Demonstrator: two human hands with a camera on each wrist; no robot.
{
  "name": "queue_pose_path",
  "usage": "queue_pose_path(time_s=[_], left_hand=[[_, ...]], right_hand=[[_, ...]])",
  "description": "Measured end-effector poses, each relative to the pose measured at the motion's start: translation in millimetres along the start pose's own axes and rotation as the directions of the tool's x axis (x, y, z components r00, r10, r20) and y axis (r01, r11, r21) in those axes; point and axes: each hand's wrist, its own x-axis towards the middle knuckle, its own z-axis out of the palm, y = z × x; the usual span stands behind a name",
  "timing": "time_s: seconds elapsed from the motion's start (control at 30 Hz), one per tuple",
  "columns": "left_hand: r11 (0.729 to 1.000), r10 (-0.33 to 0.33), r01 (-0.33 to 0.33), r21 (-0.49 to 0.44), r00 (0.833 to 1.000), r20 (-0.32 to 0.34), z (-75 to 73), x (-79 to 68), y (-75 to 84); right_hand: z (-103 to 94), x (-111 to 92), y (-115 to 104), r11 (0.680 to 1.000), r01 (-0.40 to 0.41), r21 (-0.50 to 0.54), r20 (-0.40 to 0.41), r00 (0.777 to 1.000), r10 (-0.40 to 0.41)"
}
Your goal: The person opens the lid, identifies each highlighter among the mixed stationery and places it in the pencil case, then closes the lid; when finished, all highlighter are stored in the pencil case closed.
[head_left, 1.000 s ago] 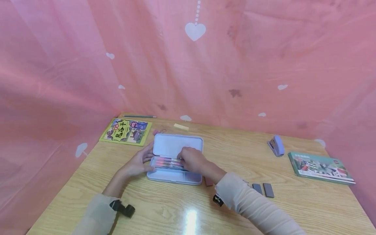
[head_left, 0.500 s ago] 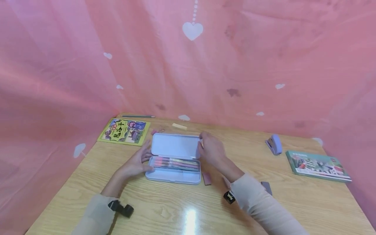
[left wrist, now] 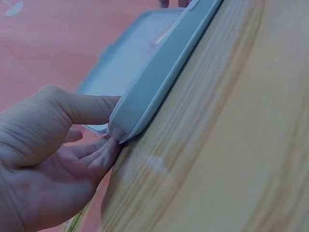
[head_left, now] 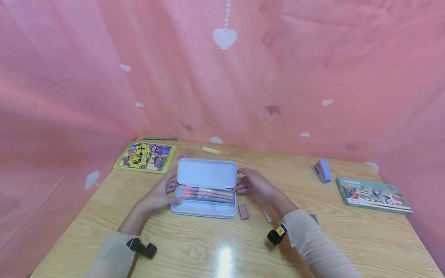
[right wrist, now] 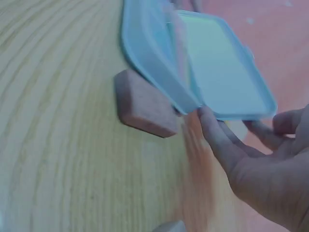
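Observation:
A light blue pencil case (head_left: 192,207) lies open on the table, its lid (head_left: 207,173) tipped back. Several pens (head_left: 208,195) with pinkish ends fill its rear compartment. At the case's left end, my left hand (head_left: 160,195) pinches the wall between thumb and fingers, as the left wrist view shows up close (left wrist: 58,145). My right hand (head_left: 255,184) is at the right end, near the hinge. In the right wrist view its extended fingertips (right wrist: 206,116) touch the case's corner and reach beside the lid. A reddish-brown eraser (right wrist: 145,104) lies just right of the case.
Another small block (head_left: 267,215) and a partly hidden grey one (head_left: 314,218) lie near my right forearm. Farther right are a purple stapler (head_left: 322,171) and a green box (head_left: 373,195). At the back left are a yellow book (head_left: 145,157), a pencil (head_left: 161,138) and a yellow strip (head_left: 211,150).
My right hand has left the pens, gone to the lid's right edge, then dropped lower to the case's right end. The left hand keeps its place on the case.

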Motion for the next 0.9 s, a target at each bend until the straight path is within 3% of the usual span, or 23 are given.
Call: queue_pose_path(time_s=[0.07,0.13,0.2,0.27,0.37,0.47,0.6,0.73,0.8,0.9], left_hand=[[1.0,-0.003,0.003,0.01,1.0,-0.006,-0.2,-1.1,0.7],[1.0,0.011,-0.011,0.01,1.0,0.003,-0.9,-1.8,1.4],[0.999,0.035,-0.035,0.006,0.999,0.016,-2.3,-2.7,2.9],[0.997,0.071,-0.071,-0.014,0.997,0.038,-4.4,-4.0,6.1],[0.99,0.141,-0.139,-0.036,0.988,0.067,-8.3,-5.6,11.1],[0.983,0.184,-0.181,-0.035,0.978,0.103,-10.4,-5.7,12.9],[0.987,0.122,-0.134,0.086,0.983,0.134,-7.7,-3.7,15.3],[0.956,0.089,-0.124,0.267,0.986,0.138,-2.5,-2.1,21.6],[0.931,0.092,-0.136,0.339,0.986,0.141,0.0,-1.6,24.2],[0.907,0.074,-0.128,0.401,0.986,0.148,3.9,-2.8,26.5]], right_hand=[[-0.8,-3.5,-3.3,0.999,-0.017,0.05,0.023,1.0,0.016],[0.9,-7.8,-7.2,0.999,-0.01,0.033,0.038,0.999,0.009],[4.4,-12.6,-10.1,0.998,0.033,-0.057,0.047,0.998,-0.03],[8.7,-16.9,-10.7,0.971,0.111,-0.212,0.065,0.993,-0.099],[15.7,-20.9,-5.5,0.886,0.189,-0.423,0.082,0.982,-0.17],[23.4,-25.0,2.9,0.812,0.211,-0.545,0.084,0.977,-0.197],[30.8,-32.6,9.6,0.683,0.244,-0.689,0.103,0.965,-0.242],[34.9,-37.8,11.5,0.531,0.293,-0.795,0.147,0.942,-0.301],[36.2,-39.4,12.9,0.495,0.295,-0.818,0.149,0.938,-0.312],[38.5,-41.1,16.1,0.486,0.274,-0.83,0.136,0.944,-0.301]])
